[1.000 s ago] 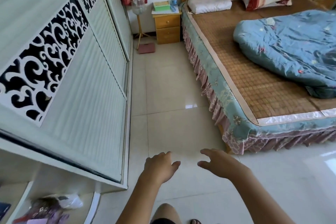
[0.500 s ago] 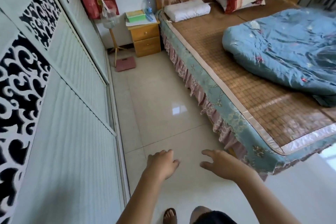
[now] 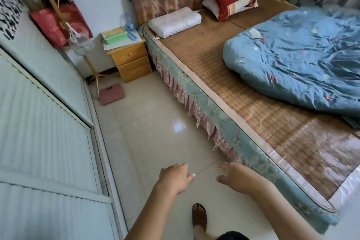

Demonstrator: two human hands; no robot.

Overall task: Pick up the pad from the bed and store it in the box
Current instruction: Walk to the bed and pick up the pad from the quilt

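Observation:
A white rectangular pad [image 3: 174,22] lies at the head of the bed [image 3: 224,122], on the woven brown mat [image 3: 253,107]. A crumpled blue quilt [image 3: 300,60] covers the bed's far right side. My left hand [image 3: 174,178] and my right hand [image 3: 237,179] hang over the tiled floor beside the bed's near corner, far from the pad. Both are empty with loosely spread fingers. A small green box [image 3: 115,35] sits on the wooden nightstand [image 3: 130,58]; no other box shows.
A white sliding-door wardrobe [image 3: 44,122] lines the left side of the narrow floor aisle [image 3: 155,122]. A pink scale [image 3: 112,93] and a coat stand [image 3: 91,68] with a red bag stand near the nightstand. Red pillows [image 3: 229,1] lean on the headboard. My sandalled foot [image 3: 199,217] is below.
The view has advanced along the aisle and turned toward the bed, which fills more of the frame. Both hands stay out in front, empty. A sandalled foot has stepped forward.

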